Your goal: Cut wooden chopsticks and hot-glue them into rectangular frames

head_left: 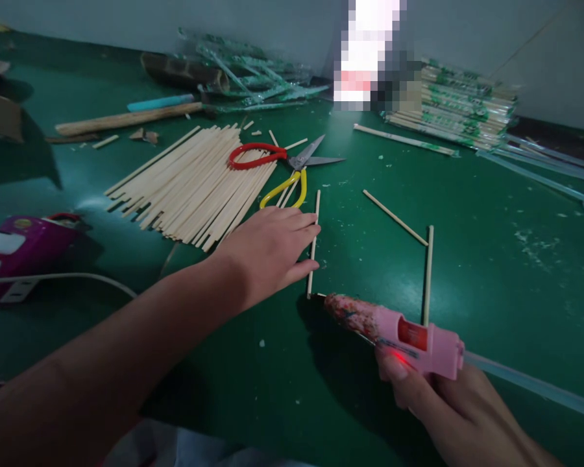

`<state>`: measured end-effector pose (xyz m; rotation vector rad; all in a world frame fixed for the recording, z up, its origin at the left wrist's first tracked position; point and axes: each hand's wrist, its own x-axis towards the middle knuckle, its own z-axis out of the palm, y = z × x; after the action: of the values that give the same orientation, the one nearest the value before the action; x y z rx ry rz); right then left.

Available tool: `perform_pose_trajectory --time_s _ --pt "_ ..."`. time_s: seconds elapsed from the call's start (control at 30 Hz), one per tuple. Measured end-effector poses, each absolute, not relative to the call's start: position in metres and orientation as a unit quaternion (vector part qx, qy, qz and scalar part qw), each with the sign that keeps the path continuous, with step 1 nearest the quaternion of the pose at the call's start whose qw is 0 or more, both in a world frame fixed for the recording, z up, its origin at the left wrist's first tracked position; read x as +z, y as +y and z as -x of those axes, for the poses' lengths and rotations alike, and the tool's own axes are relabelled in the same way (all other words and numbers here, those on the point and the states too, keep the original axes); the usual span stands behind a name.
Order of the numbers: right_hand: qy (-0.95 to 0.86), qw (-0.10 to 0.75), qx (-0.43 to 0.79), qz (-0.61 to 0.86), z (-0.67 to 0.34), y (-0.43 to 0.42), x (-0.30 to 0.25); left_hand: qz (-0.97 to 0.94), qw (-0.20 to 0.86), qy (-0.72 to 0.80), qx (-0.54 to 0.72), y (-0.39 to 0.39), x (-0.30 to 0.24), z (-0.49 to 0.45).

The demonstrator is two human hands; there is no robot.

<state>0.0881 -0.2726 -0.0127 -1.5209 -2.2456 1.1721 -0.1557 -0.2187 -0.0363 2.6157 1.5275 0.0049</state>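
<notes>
My left hand reaches across the green table, its fingertips and thumb pressing a thin wooden stick against the tabletop. In my right hand is a pink hot glue gun, its light glowing red and its front smeared with residue. The nozzle is at the stick's near end; exact contact is hard to make out. A clear glue stick trails from the gun's back. To the right, an upright-lying stick meets a slanted stick; the gun hides its lower end.
Scissors with red and yellow handles lie open against a pile of wooden sticks. Wrapped chopsticks are stacked at back right, loose wrappers at back left. A purple power socket block with a white cable sits left.
</notes>
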Motion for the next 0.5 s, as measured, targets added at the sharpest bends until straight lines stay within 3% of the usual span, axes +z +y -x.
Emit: perform_pose_trajectory --time_s 0.5 --pt "-0.744 0.118 0.404 0.519 -0.0965 -0.2797 -0.0225 -0.859 0.061 0.508 0.002 -0.2190 -0.0362 0.1555"
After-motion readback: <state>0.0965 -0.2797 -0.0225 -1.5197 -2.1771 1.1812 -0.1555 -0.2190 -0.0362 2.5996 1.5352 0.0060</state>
